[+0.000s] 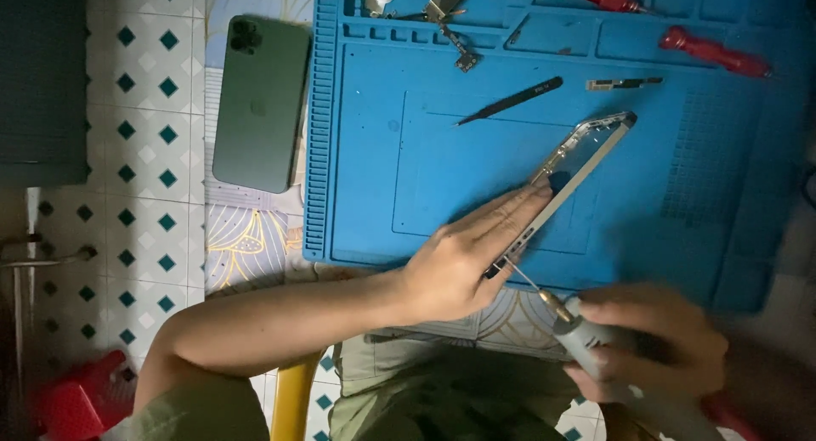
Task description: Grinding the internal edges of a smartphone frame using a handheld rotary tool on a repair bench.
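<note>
My left hand (463, 258) lies flat on a bare metal phone frame (586, 148) and holds it tilted on edge on the blue work mat (382, 178). My right hand (650, 339) grips a grey powered screwdriver (595, 343). Its thin bit (525, 279) touches the lower end of the frame, just below my left fingers. The right hand is blurred.
A dark green phone (259, 101) lies face down left of the mat. On the mat are black tweezers (510, 99), a small flat metal part (620, 83), two red-handled screwdrivers (714, 52) and loose parts at the top. A red stool (81, 398) stands on the tiled floor.
</note>
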